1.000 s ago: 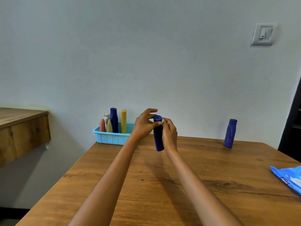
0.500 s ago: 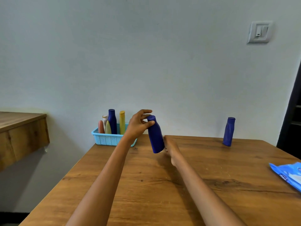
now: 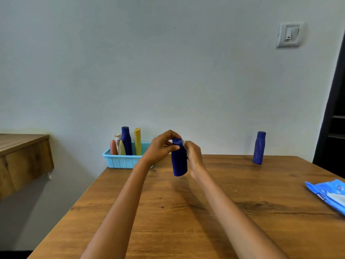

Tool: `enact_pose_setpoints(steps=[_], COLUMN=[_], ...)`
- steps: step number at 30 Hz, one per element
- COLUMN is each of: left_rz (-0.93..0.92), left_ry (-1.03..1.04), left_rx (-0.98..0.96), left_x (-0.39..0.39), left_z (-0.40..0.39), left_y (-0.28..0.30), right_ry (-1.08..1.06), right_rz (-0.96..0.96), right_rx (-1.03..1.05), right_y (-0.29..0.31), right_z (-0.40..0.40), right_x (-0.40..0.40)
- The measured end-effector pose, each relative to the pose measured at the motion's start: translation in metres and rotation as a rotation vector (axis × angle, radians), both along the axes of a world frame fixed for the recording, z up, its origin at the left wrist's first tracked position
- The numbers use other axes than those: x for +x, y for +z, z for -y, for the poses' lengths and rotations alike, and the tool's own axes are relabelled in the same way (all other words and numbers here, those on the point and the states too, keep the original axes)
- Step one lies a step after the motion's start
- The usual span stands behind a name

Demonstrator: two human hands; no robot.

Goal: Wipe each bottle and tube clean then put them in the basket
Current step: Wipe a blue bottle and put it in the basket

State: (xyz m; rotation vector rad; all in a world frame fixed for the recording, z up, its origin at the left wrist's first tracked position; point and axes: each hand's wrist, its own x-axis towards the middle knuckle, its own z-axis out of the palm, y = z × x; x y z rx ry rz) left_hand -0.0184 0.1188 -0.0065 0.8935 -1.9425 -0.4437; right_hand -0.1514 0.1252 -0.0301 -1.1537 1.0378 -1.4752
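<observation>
Bottle (image 3: 179, 159) between fingers (image 3: 169, 136) (upright)

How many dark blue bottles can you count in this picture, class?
3: one blue bottle held over the table by the left hand and right hand, one in the basket, one standing far right.

Blue wipes packet (image 3: 328, 195) runs off the frame's right edge
</observation>
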Motion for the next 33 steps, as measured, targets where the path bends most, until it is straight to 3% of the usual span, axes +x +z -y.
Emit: enact_pose_setpoints(steps=[10, 15, 21, 29, 33], left_rz=[0.132, 0.244, 0.159, 0.121, 0.073], left_ry=[0.096, 0.240, 0.181, 0.266, 0.233], left_rx=[-0.049, -0.144, -0.010, -0.029, -0.011], left_x=[0.003, 0.007, -0.005, -0.003, 0.000], left_z=[0.003, 0.011, 0.004, 0.004, 0.003], left_y=[-0.004, -0.004, -0.004, -0.003, -0.003], right_ry=[-0.006, -0.015, -0.041, 0.049, 0.111], right_rz=[0.042, 0.152, 0.085, -0.182, -0.096], right_rx=[-0.060, -0.149, -0.179, 0.021, -0.037], right_y=[-0.002, -0.003, -0.013, -0.027, -0.020], right_z=[-0.003, 0.000, 0.003, 0.005, 0.002], right_x=[0.006, 0.003, 0.005, -0.003, 0.004])
